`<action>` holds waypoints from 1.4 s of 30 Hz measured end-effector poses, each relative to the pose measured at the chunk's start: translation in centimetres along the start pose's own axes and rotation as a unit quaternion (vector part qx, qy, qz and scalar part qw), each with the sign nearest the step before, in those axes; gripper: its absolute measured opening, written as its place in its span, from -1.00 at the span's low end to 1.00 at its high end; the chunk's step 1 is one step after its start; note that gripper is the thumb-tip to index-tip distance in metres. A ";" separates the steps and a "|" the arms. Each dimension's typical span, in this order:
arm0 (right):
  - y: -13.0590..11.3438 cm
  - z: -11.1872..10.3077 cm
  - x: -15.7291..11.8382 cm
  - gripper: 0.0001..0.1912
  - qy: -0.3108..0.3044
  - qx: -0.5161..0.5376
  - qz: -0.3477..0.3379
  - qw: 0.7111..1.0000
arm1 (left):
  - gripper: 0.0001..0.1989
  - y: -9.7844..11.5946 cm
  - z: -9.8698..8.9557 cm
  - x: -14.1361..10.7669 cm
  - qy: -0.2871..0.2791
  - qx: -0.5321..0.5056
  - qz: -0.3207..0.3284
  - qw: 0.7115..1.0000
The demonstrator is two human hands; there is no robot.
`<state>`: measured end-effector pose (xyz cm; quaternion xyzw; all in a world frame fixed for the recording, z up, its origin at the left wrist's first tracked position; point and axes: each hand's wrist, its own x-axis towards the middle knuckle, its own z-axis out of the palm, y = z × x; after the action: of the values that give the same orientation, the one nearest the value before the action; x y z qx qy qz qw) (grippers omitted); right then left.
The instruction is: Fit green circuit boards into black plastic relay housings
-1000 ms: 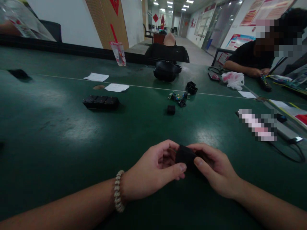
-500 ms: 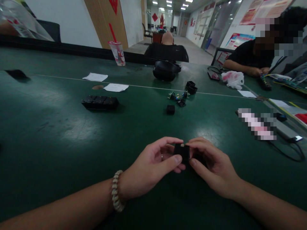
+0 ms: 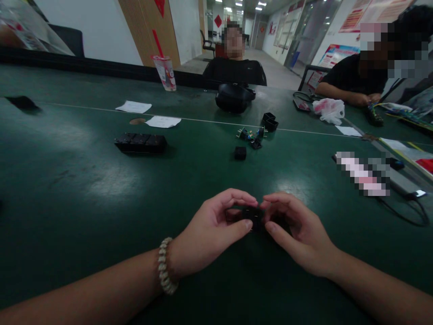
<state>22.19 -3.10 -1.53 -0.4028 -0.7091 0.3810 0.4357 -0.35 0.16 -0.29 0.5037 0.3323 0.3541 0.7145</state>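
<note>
A small black box-shaped part (image 3: 253,217), with tiny light specks on its face, sits low between my hands over the table's near middle. My left hand (image 3: 219,230) has its thumb on the near side of the box and its fingers curled behind it. Around the right side of the box curves my right hand (image 3: 299,234), its thumb and fingers apart with a gap between them. Whether its fingertips touch the box I cannot tell. Beyond the hands lies a similar small black block (image 3: 240,153).
Small circuit parts (image 3: 250,134) and black open casings (image 3: 269,122) lie past the block. A row of joined black boxes (image 3: 140,143) rests left, near paper slips (image 3: 163,122). Farther back are a black pouch (image 3: 233,98) and a plastic cup (image 3: 165,74). Two people sit across the table.
The black box has turned and dropped slightly, showing a different face. My hands' fingers have loosened a little around it. The person opposite has raised their head.
</note>
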 end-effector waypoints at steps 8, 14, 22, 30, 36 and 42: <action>-0.2 -0.2 0.2 -0.68 -0.018 -0.026 -0.014 0.999 | -0.58 0.3 0.2 0.0 0.018 -0.008 -0.031 0.999; -0.2 -0.2 0.3 -0.68 -0.025 -0.021 -0.015 0.999 | -0.63 0.3 0.2 -0.1 0.006 -0.009 -0.019 1.000; -0.4 -0.2 0.4 -0.70 -0.031 -0.031 -0.022 0.999 | -0.66 0.4 0.3 -0.3 -0.006 0.006 -0.021 1.000; -0.3 -0.2 0.3 -0.73 -0.033 -0.047 -0.013 0.998 | -0.67 0.0 0.2 -0.6 -0.021 0.009 -0.025 0.999; -0.5 -0.1 0.4 -0.74 -0.036 -0.048 -0.009 0.998 | -0.70 0.1 0.2 -0.4 -0.022 -0.003 -0.022 1.000; -0.6 -0.1 0.4 -0.74 -0.035 -0.041 -0.003 0.999 | -0.74 -0.2 0.0 -0.3 -0.019 -0.007 -0.009 1.000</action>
<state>21.99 -2.92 -0.84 -0.4045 -0.7402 0.3644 0.3947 -0.51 -0.13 -0.41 0.5026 0.3207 0.3397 0.7274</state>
